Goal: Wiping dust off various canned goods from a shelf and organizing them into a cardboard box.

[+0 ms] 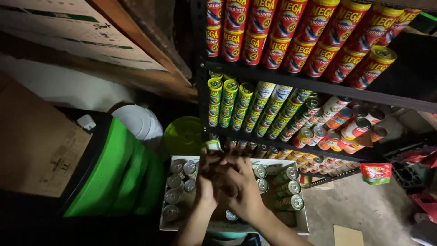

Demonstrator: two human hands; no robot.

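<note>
My left hand (205,180) and my right hand (243,184) are pressed together over a white cardboard box (300,221) that holds several silver-topped cans (182,184). A small green-labelled can (212,145) sticks up from the fingertips of my left hand, just in front of the lower shelf. My right hand's fingers curl over the left hand; what they hold is hidden in the dark. More cans (287,189) lie on their sides in the right part of the box.
A black metal shelf rack (318,86) carries red cans (291,41) on top, green and yellow cans (248,107) in the middle and mixed cans (346,125) to the right. A green bin (114,173), cardboard (36,146), a green lid (182,134) and a red pouch (375,173) surround the box.
</note>
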